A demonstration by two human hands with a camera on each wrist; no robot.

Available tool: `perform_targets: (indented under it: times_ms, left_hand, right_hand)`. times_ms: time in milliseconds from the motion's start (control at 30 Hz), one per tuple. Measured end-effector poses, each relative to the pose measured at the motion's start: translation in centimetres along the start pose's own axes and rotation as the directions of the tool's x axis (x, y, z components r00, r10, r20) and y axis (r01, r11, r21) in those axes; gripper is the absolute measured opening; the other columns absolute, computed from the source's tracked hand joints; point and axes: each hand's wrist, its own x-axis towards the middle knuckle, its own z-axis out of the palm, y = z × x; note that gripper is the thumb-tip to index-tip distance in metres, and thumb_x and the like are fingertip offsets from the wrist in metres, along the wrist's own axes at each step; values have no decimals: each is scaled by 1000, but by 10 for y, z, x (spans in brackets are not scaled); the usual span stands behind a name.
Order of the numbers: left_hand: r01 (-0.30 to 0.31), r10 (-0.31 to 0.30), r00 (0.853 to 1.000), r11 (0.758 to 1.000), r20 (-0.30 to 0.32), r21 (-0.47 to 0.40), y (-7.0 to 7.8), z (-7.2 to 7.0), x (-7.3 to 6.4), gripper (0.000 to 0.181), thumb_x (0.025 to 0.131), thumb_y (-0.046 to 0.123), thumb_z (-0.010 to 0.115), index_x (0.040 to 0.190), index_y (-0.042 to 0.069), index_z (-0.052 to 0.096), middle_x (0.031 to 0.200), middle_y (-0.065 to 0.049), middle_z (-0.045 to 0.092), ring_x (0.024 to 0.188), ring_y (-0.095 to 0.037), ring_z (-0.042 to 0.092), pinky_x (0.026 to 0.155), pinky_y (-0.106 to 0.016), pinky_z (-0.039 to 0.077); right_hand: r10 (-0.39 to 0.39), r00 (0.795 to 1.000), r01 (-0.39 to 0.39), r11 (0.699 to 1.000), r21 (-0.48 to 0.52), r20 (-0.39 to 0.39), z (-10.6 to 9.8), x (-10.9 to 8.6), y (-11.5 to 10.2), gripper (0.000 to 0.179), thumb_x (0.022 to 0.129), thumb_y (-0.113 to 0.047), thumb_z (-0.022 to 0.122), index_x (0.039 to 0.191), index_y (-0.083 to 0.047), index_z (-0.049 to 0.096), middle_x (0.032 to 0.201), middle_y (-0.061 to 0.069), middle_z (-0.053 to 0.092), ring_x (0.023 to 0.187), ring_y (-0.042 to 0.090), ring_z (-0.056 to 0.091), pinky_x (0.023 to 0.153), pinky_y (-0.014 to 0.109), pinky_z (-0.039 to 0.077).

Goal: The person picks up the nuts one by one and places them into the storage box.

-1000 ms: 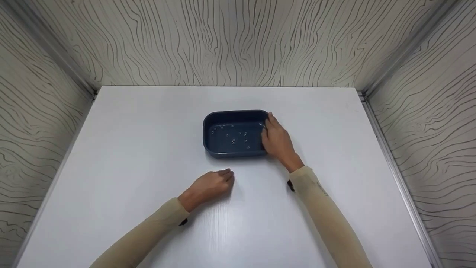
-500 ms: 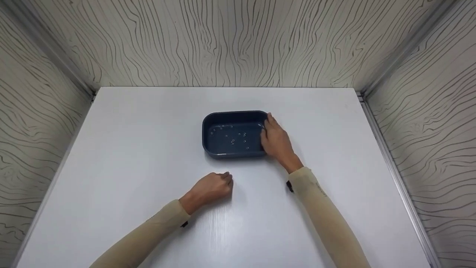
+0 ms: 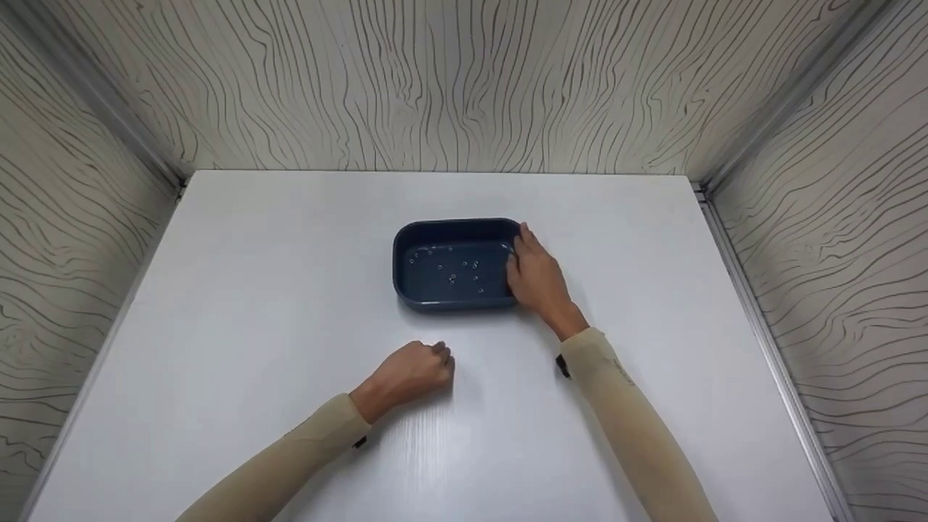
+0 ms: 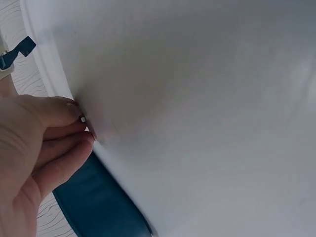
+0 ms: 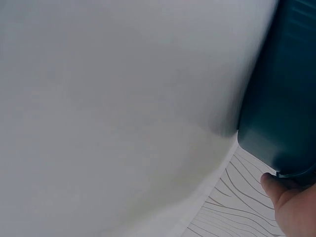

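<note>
A dark blue rectangular tray [image 3: 457,303] lies on the white table, with several tiny ring-shaped pieces [image 3: 452,277] scattered over its floor. My right hand [image 3: 539,279] grips the tray's right side, fingers over the rim; in the right wrist view, the thumb of that hand [image 5: 296,210] lies against the tray's end [image 5: 276,108]. In front of the tray, close to the tabletop, is my left hand [image 3: 412,371]. Its thumb and fingertips pinch a small silvery piece [image 4: 83,119], seen in the left wrist view; its exact kind is too small to tell.
The white table [image 3: 254,290] is bordered by wood-grain patterned panels [image 3: 464,87] at the back and both sides. Metal rails [image 3: 768,341] run along the table's side edges. Both forearms wear beige sleeves [image 3: 638,428].
My left hand has drawn slightly toward me, and its fingers look more curled. My right hand keeps its grip on the tray. The whole head view has shifted a little.
</note>
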Motion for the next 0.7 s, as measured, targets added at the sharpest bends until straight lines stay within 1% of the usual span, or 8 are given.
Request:
perform_targets:
  times_ms: [67,167,233,333,400,567,633,700]
  left_hand:
    - [-2,2,1000,1000,-5,10,2,0,-1,14,88,3,74,80,14,76,71,4,67,51,-2,46,43,-23,48]
    - [-12,12,1000,999,-22,36,5,2,-4,10,89,4,74,85,13,78,78,3,72,56,-3,57,45,-22,51]
    - [-21,22,999,998,-36,52,6,4,-5,9,90,5,74,91,11,80,85,2,76,67,-6,67,49,-21,54]
    - [-32,36,998,996,-45,78,7,6,-7,12,90,5,73,99,9,80,94,0,79,84,-10,74,53,-20,56]
    - [-37,41,998,995,-43,88,6,7,-7,14,90,5,73,101,9,80,97,-1,79,88,-11,74,54,-20,57]
    - [-47,51,998,994,-39,101,3,7,-7,15,89,5,74,103,9,80,96,0,78,85,-9,73,54,-20,57]
    - [-49,54,997,993,-45,107,2,6,-8,16,88,5,76,103,9,80,95,0,77,83,-9,72,54,-19,57]
    - [-44,51,997,993,-60,114,1,6,-8,17,88,5,77,103,9,80,96,0,77,85,-9,73,55,-18,57]
  right_hand:
    - [1,1000,-1,1000,6,1,1,-1,0,51,107,-16,51,149,13,48,167,25,36,154,38,41,126,48,38]
    - [3,1000,-3,1000,14,3,1,-2,-1,51,107,-16,52,149,13,49,167,26,37,154,38,41,127,48,38]
    - [4,1000,-4,1000,17,6,1,-3,-2,51,107,-16,52,149,13,49,168,26,36,155,39,41,127,49,38]
    - [0,1000,0,1000,17,3,0,-2,-2,51,107,-16,52,149,13,48,167,26,36,155,39,40,127,49,38]
    - [-3,1000,3,1000,17,3,-1,-2,-2,51,107,-16,51,149,13,48,168,26,36,155,39,40,127,49,38]
    - [-2,1000,2,1000,10,12,-2,-1,-1,52,107,-17,50,150,13,47,168,25,35,155,38,40,127,48,37]
    - [-3,1000,3,1000,6,13,-2,-1,-1,52,107,-17,50,150,13,47,168,25,35,155,38,40,127,48,38]
    - [-8,1000,8,1000,2,11,-3,-1,-1,52,107,-17,50,150,13,48,168,26,35,155,38,40,127,49,38]
